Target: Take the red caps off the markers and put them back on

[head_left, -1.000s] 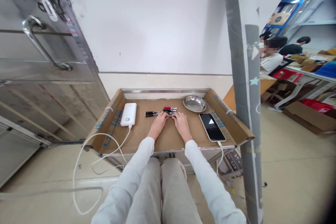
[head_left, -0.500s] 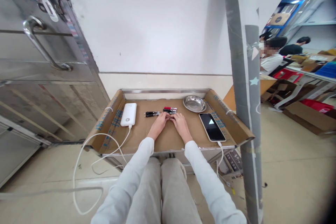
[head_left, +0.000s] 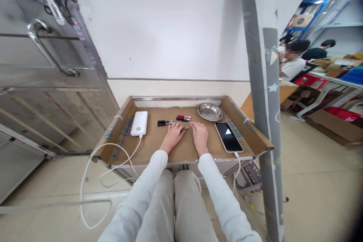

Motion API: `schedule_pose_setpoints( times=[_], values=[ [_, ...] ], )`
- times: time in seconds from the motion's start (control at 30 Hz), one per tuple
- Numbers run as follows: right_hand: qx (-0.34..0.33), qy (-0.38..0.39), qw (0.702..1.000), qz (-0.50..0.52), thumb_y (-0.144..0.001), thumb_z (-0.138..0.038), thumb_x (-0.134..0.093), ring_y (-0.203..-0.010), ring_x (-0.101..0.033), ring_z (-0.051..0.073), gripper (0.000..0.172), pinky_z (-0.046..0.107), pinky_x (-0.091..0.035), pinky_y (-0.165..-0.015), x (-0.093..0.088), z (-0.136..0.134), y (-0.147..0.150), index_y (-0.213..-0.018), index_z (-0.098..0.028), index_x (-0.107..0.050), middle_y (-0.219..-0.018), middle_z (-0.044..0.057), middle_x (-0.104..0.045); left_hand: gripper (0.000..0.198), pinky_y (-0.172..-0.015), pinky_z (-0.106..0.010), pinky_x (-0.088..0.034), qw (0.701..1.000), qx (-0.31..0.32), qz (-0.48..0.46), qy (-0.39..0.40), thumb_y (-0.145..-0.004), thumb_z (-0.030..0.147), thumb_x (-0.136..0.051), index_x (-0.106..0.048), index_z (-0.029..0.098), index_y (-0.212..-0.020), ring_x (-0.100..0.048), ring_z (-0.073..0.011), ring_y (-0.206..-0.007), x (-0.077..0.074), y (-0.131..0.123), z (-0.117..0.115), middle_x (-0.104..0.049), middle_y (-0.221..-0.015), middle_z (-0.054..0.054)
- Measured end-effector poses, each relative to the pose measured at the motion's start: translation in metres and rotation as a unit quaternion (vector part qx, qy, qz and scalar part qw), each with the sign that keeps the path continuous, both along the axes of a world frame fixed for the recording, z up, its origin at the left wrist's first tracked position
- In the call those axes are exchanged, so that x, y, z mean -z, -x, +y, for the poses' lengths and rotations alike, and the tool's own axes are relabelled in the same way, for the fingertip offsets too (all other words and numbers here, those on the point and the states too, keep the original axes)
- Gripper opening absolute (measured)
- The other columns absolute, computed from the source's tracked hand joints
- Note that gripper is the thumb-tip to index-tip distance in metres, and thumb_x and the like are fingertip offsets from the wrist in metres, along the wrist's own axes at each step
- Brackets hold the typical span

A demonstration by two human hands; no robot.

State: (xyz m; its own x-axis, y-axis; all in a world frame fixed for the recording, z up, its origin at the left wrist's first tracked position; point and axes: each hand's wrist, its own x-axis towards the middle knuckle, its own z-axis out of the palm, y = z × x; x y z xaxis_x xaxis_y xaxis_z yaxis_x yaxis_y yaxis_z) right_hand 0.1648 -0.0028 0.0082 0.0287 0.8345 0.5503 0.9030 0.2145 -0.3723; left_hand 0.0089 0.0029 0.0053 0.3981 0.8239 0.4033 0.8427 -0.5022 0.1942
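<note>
My left hand is closed on a dark pen, whose lighter end sticks out past the fingertips to the right. To its right is my right hand, with thumb and forefinger pinched together at a tiny dark piece too small to name. Just beyond the hands lie a red pen and a black pen side by side. Two more black pens rest to the left of them. All of these lie on a cardboard-lined table.
A white power bank with a cable stands at the left. A shiny metal bowl sits at the back right, a phone in front of it with a cable attached. A wrapped pole rises beside the table. People sit at the far right.
My hands have moved apart. The left now shows the dark pen in its fingers, and the right has shifted to the right with its pinch closed.
</note>
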Motion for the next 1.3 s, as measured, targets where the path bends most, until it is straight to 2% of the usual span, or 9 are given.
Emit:
schedule_pose_setpoints(
  times=[0.13,0.4,0.57,0.7,0.77,0.83,0.93,1.07,1.3],
  values=[
    [-0.004,0.011,1.000,0.006,-0.095,-0.025,-0.039,-0.085,-0.057,0.019,0.029,0.031,-0.037,-0.078,0.002,0.000,0.001,-0.099,-0.021,-0.067,-0.099,0.005,-0.070,0.029,-0.085,-0.039,-0.040,0.997,-0.073,-0.010,-0.025,-0.095,0.033,-0.033,-0.056,0.017,-0.102,-0.051,-0.0238,-0.098,0.002,-0.001,-0.008,-0.057,-0.100,-0.009],
    [-0.151,0.007,0.988,-0.034,-0.095,-0.024,-0.038,-0.088,-0.061,0.018,0.028,0.030,-0.043,-0.084,-0.001,-0.003,0.012,-0.106,-0.022,-0.064,-0.101,0.005,-0.069,0.025,-0.086,-0.037,-0.042,0.995,-0.039,-0.071,-0.064,-0.095,0.025,-0.032,-0.055,0.015,-0.101,-0.052,-0.0222,-0.094,0.005,0.002,-0.004,-0.056,-0.097,-0.010],
    [-0.081,-0.013,0.997,0.015,-0.095,-0.027,-0.035,-0.087,-0.060,0.019,0.030,0.031,-0.045,-0.083,0.001,-0.001,0.007,-0.109,-0.019,-0.061,-0.101,0.008,-0.068,0.025,-0.088,-0.038,-0.041,0.991,-0.058,-0.083,-0.084,-0.095,0.024,-0.034,-0.054,0.016,-0.107,-0.053,-0.0232,-0.095,0.007,0.004,-0.003,-0.057,-0.100,-0.010],
    [-0.102,-0.012,0.994,0.028,-0.095,-0.024,-0.034,-0.092,-0.060,0.020,0.032,0.033,-0.045,-0.086,0.001,-0.002,0.006,-0.109,-0.019,-0.061,-0.106,0.008,-0.067,0.026,-0.087,-0.037,-0.041,0.991,-0.051,-0.088,-0.088,-0.094,0.024,-0.034,-0.055,0.016,-0.108,-0.053,-0.0234,-0.095,0.005,0.004,-0.004,-0.058,-0.100,-0.010],
    [-0.145,-0.004,0.989,0.036,-0.094,-0.021,-0.033,-0.099,-0.059,0.019,0.035,0.032,-0.045,-0.089,-0.002,-0.005,0.009,-0.120,-0.019,-0.055,-0.112,0.008,-0.065,0.026,-0.088,-0.037,-0.041,0.991,-0.038,-0.095,-0.087,-0.094,0.023,-0.034,-0.055,0.016,-0.108,-0.053,-0.0229,-0.094,0.003,0.004,-0.005,-0.058,-0.099,-0.010],
    [-0.198,0.006,0.980,0.039,-0.092,-0.019,-0.034,-0.109,-0.056,0.017,0.044,0.031,-0.044,-0.093,-0.005,-0.008,0.012,-0.136,-0.020,-0.040,-0.123,0.008,-0.059,0.026,-0.089,-0.037,-0.041,0.989,-0.043,-0.112,-0.085,-0.094,0.023,-0.034,-0.055,0.016,-0.108,-0.053,-0.0229,-0.095,0.001,0.004,-0.007,-0.059,-0.100,-0.010],
    [-0.232,0.014,0.972,0.022,-0.089,-0.017,-0.035,-0.122,-0.047,0.016,0.058,0.032,-0.041,-0.100,-0.008,-0.008,0.015,-0.145,-0.021,-0.021,-0.137,0.007,-0.048,0.026,-0.087,-0.040,-0.041,0.978,-0.136,-0.139,-0.082,-0.094,0.024,-0.034,-0.055,0.015,-0.105,-0.052,-0.0255,-0.095,-0.001,0.006,-0.011,-0.059,-0.099,-0.013],
    [-0.184,0.015,0.983,-0.010,-0.089,-0.016,-0.033,-0.128,-0.041,0.018,0.049,0.036,-0.036,-0.105,-0.002,0.002,0.017,-0.138,-0.020,-0.039,-0.141,0.008,-0.043,0.025,-0.083,-0.043,-0.042,0.949,-0.272,-0.135,-0.084,-0.093,0.024,-0.033,-0.055,0.014,-0.102,-0.050,-0.0274,-0.094,-0.002,0.007,-0.016,-0.057,-0.098,-0.014],
    [-0.135,0.013,0.990,-0.038,-0.089,-0.017,-0.038,-0.131,-0.033,0.023,0.038,0.042,-0.034,-0.106,0.006,0.021,0.022,-0.122,-0.023,-0.056,-0.140,0.009,-0.041,0.024,-0.083,-0.043,-0.044,0.948,-0.288,-0.104,-0.085,-0.091,0.012,-0.030,-0.053,0.012,-0.099,-0.051,-0.0253,-0.091,0.003,0.005,-0.013,-0.053,-0.099,-0.014]
  ],
)
